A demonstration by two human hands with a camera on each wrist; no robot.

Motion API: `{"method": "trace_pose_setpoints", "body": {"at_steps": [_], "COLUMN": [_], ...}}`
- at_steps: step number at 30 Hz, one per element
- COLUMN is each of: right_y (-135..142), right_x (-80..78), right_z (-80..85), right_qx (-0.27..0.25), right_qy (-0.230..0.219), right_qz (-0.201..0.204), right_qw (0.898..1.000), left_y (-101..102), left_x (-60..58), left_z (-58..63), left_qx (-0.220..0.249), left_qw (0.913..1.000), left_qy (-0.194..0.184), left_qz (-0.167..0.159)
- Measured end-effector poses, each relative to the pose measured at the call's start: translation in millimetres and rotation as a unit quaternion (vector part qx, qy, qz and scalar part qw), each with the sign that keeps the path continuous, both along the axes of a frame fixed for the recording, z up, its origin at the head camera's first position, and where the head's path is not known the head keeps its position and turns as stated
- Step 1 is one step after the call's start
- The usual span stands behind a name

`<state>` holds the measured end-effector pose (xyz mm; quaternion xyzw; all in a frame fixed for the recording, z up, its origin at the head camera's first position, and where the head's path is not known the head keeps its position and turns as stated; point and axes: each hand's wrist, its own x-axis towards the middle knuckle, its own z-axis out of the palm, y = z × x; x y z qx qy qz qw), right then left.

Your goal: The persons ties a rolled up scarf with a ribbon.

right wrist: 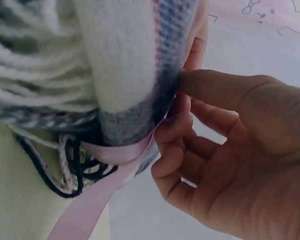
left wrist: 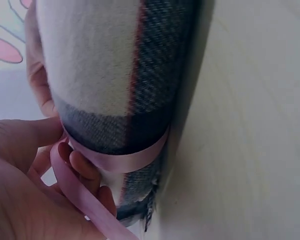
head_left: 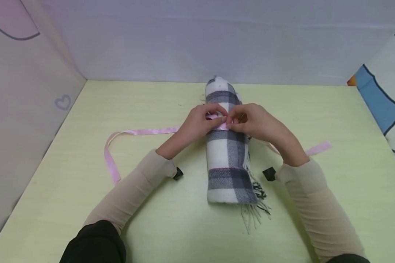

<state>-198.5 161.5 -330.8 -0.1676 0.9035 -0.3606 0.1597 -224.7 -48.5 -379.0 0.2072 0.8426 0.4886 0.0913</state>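
A rolled plaid scarf (head_left: 218, 151) in white, grey and dark blue lies lengthwise on the table, its fringe (head_left: 256, 204) spilling out at the near right end. Around its middle runs a pink satin ribbon (left wrist: 125, 161), seen against the cloth in both wrist views. On top of the roll, my left hand (head_left: 200, 118) pinches the ribbon between thumb and fingers, and a length of it trails off to the left. My right hand (head_left: 255, 118) meets it there, fingertips touching or nearly so, pinching the ribbon from the right. The crossing itself is mostly hidden by the fingers.
The pale yellow-green table (head_left: 158, 226) is bounded by a white back wall (head_left: 217, 44) and printed side panels. One ribbon tail (head_left: 110, 157) curves on the table at left; another ribbon end (head_left: 319, 148) sticks out past the right wrist.
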Motion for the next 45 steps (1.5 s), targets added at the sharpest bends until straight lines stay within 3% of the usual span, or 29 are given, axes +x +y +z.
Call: {"method": "trace_pose_setpoints", "body": {"at_steps": [9, 16, 21, 26, 34, 40, 45], "right_y": [17, 22, 21, 21, 20, 17, 15], "right_x": [-6.6, -9.9, -10.1, -10.2, -9.6, -9.1, -8.7], "right_z": [-1.2, -7.7, -10.2, -12.3, -12.1, -10.1, -7.8], "right_qx": [-0.061, -0.151, -0.180, -0.193, -0.202, -0.205, -0.212], "right_qy": [0.001, -0.011, -0.009, -0.021, -0.035, -0.061, -0.080], "right_qz": [0.030, 0.049, 0.053, 0.058, 0.073, 0.078, 0.086], "right_qw": [0.998, 0.987, 0.982, 0.979, 0.976, 0.974, 0.970], "left_y": [-7, -5, -1, 1, 3, 1, 0], "left_x": [-4.4, -1.8, 0.7, 2.1, 3.7, 3.6, 4.8], "left_z": [5.0, 6.7, 4.2, -2.3, -8.3, -10.1, -9.9], "left_qx": [0.063, 0.108, 0.150, 0.195, 0.271, 0.276, 0.257], "left_qw": [0.9953, 0.9881, 0.9829, 0.9773, 0.9588, 0.9578, 0.9635], "left_qy": [-0.071, -0.109, -0.107, -0.082, -0.087, -0.079, -0.072], "left_qz": [-0.016, -0.007, 0.004, 0.003, 0.002, -0.003, -0.015]}}
